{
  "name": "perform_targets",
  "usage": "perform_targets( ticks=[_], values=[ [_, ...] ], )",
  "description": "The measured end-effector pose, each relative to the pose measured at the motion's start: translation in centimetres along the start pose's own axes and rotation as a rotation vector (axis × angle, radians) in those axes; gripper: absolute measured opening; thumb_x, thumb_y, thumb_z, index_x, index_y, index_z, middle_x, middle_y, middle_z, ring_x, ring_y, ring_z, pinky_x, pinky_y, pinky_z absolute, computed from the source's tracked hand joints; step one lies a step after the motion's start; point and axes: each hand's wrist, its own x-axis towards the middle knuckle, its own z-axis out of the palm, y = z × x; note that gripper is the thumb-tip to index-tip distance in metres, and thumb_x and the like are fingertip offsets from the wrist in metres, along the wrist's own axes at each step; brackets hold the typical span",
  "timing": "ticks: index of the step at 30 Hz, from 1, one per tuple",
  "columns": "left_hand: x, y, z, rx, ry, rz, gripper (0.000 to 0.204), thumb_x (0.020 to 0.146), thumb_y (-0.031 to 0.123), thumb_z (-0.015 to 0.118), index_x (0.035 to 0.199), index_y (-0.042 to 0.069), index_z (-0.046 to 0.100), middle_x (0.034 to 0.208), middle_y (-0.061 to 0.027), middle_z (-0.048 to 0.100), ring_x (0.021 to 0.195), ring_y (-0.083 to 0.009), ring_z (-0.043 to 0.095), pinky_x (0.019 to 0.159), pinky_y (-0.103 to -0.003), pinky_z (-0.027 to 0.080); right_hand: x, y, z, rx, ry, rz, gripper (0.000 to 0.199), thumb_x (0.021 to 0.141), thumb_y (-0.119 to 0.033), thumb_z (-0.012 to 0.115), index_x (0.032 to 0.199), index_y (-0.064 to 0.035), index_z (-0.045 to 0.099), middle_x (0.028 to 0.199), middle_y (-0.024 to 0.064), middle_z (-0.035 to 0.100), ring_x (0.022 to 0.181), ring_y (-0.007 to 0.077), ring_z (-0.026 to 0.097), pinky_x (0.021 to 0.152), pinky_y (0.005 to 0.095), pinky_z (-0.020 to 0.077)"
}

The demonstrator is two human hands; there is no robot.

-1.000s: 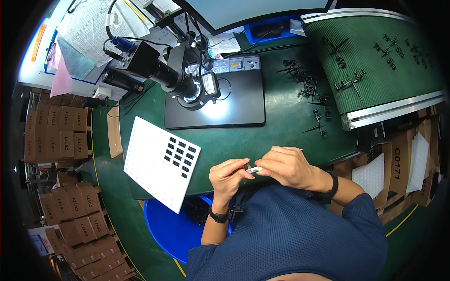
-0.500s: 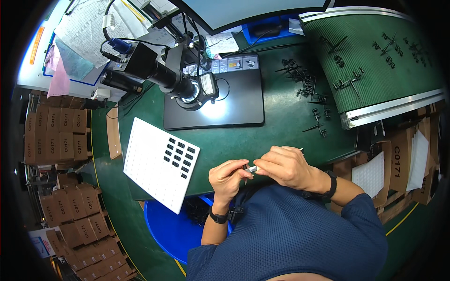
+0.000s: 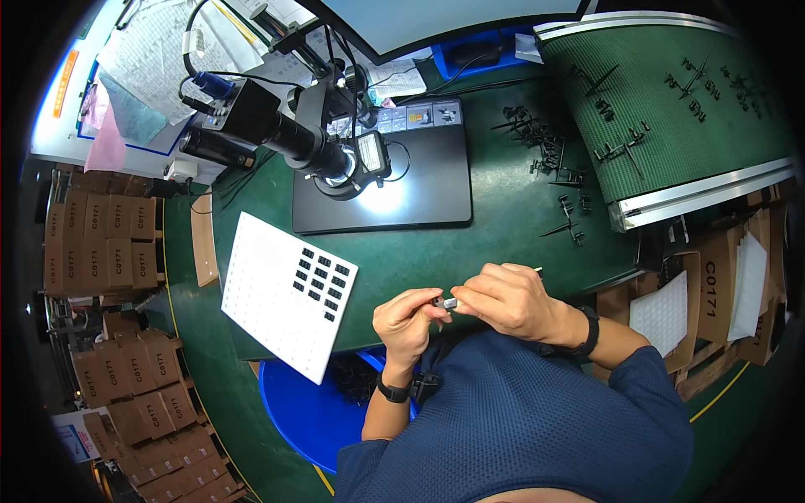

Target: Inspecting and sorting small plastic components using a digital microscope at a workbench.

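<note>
Above the table's near edge, my left hand [image 3: 406, 323] pinches a small dark part [image 3: 437, 302] between thumb and fingertips. My right hand [image 3: 507, 298] is closed round a slim tool [image 3: 450, 303], whose pale tip meets or nearly meets that part. The tool's other end pokes out beyond the knuckles; its exact kind is hidden by the fingers. To the left lies a white tray [image 3: 272, 293] set at an angle, with several small black moulded parts [image 3: 319, 272] in rows at its right side.
A microscope camera [image 3: 310, 151] stands over a lit black base plate [image 3: 419, 189]. Black sprues with parts [image 3: 545, 151] lie on the green table, others on a green conveyor belt [image 3: 654, 101] at right. Below the edge sits a blue tub [image 3: 293, 419] holding black scraps.
The tool's tip has shifted slightly at the small part, and my hands have barely moved. Tray and microscope stay as they were.
</note>
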Motion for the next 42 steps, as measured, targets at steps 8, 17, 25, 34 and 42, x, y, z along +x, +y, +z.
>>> perform_targets(
  ticks=[8,17,25,34,42],
  values=[
    [0.4,-1.1,-0.2,-0.100,0.067,-0.077,0.017,0.096,0.001,0.075,0.110,-0.007,0.074,0.091,-0.0166,0.076,0.070,-0.0208,0.075,0.053,-0.023,0.051,-0.3,0.2,-0.2,-0.027,0.086,0.089,0.021,0.089,-0.020,0.079,0.098,-0.0025,0.075,0.083,0.0027,0.068,0.069,0.0169,0.063,0.056,0.0315,0.0495],
    [10.3,-8.6,-5.1,0.309,0.329,-0.175,0.020,0.097,0.001,0.071,0.115,-0.007,0.074,0.107,-0.0174,0.079,0.100,-0.0194,0.074,0.091,-0.030,0.057,-4.9,3.5,1.9,-0.021,-0.051,0.283,0.018,0.088,-0.016,0.080,0.098,-0.0030,0.074,0.084,0.0053,0.068,0.072,0.0235,0.065,0.060,0.0371,0.0526],
    [15.2,-10.2,-5.3,0.559,0.286,0.094,0.024,0.082,0.005,0.083,0.101,-0.008,0.078,0.093,-0.0177,0.080,0.084,-0.0217,0.074,0.084,-0.034,0.057,-6.4,4.4,1.7,-0.025,-0.029,0.412,0.018,0.087,-0.013,0.080,0.100,-0.0028,0.073,0.084,0.0068,0.068,0.075,0.0260,0.065,0.065,0.0395,0.0536],
    [15.0,-9.1,-4.9,0.645,0.339,-0.077,0.046,0.077,0.020,0.092,0.110,-0.008,0.077,0.103,-0.0242,0.077,0.093,-0.0306,0.073,0.091,-0.040,0.055,-7.0,4.4,1.5,-0.036,-0.033,0.441,0.018,0.090,-0.020,0.079,0.099,-0.0052,0.075,0.085,0.0071,0.069,0.079,0.0263,0.068,0.067,0.0395,0.0552],
    [15.2,-10.4,-4.9,0.599,0.432,-0.056,0.046,0.074,0.015,0.095,0.108,-0.011,0.076,0.103,-0.0219,0.076,0.097,-0.0305,0.071,0.094,-0.039,0.054,-7.7,4.7,1.9,-0.022,-0.052,0.470,0.020,0.093,-0.025,0.076,0.102,-0.0070,0.075,0.087,0.0043,0.069,0.082,0.0244,0.069,0.070,0.0388,0.0561]
  ],
)
